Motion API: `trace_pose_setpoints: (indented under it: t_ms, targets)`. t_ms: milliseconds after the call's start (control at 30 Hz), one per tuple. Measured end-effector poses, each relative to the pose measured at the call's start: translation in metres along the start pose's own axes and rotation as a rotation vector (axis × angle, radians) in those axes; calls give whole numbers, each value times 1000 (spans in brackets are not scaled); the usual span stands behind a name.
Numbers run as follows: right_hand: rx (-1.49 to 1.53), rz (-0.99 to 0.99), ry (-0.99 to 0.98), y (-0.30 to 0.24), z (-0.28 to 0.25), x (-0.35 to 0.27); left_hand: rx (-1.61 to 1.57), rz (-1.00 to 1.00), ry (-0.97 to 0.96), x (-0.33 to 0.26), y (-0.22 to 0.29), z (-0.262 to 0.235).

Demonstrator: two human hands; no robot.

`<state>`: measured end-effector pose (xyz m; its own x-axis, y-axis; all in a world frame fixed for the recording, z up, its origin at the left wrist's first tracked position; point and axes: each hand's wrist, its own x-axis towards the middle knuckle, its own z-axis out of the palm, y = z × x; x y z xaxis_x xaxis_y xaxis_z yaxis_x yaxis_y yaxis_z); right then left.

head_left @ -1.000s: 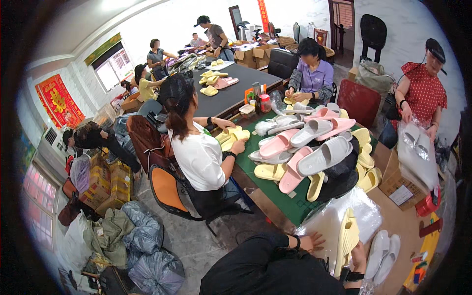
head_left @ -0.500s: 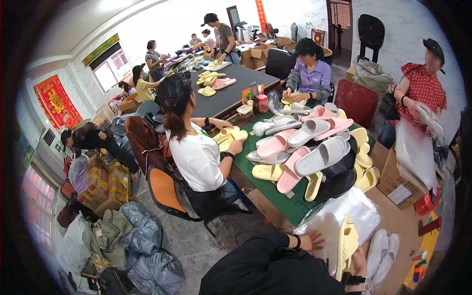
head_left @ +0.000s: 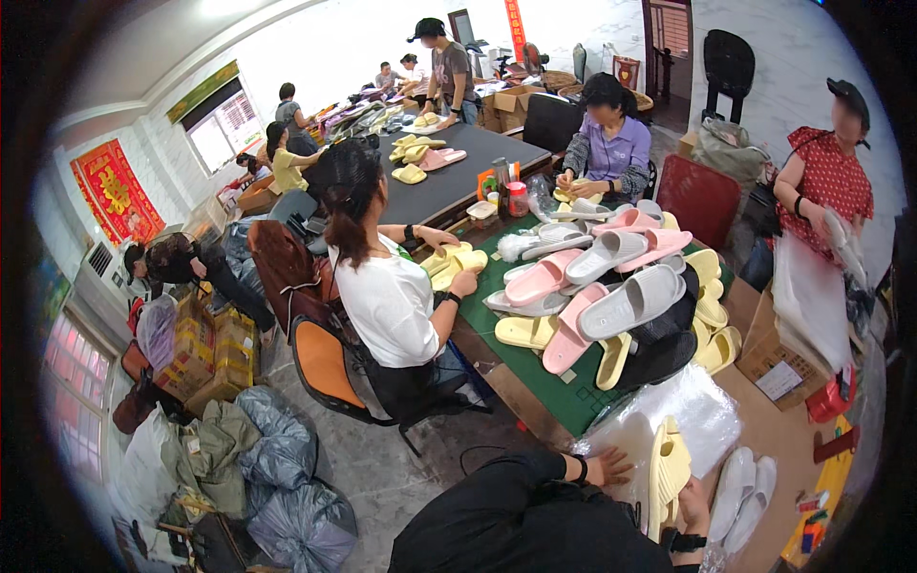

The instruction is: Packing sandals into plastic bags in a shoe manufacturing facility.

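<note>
My left hand [head_left: 608, 467] lies with fingers spread on a stack of clear plastic bags [head_left: 693, 406] at the table's near edge. Just right of it, my right hand [head_left: 695, 504] grips a yellow slide slipper [head_left: 670, 466], which stands on its side with its toe pointing away from me. Its lower end reaches down beside my dark sleeve, and most of my right fingers are hidden behind it. To the right of that hand rests a pair of pale grey slippers [head_left: 743, 495].
A heap of grey, pink, yellow and black slippers [head_left: 632, 304] covers the green mat [head_left: 492, 353]. A cardboard box [head_left: 778, 358] with plastic sheets stands at right. Co-workers handle slippers left, opposite and right. Stuffed bags [head_left: 277, 444] lie on the floor at left.
The whole view has shifted slightly. My left hand stays flat on the bags, and the yellow slipper has tilted a little in my right hand. At right, a co-worker's held slippers have turned.
</note>
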<state>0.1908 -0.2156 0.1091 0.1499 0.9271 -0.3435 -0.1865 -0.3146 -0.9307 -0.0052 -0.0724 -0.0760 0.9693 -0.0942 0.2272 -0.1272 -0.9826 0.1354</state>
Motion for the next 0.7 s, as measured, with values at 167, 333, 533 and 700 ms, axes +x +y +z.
trace_pose_setpoints:
  t_ms: [167,333,533,700]
  targets:
    - [1,11,9,-6,7,-2,-5,-26,-45,0,1,0]
    - [200,25,9,6,-1,-3,-86,-51,-169,4,2,-18]
    - [187,13,17,-12,-15,-23,-160,-92,-126,6,-2,-32]
    - [32,43,4,2,-28,-28,-124,-110,17,6,-6,-23]
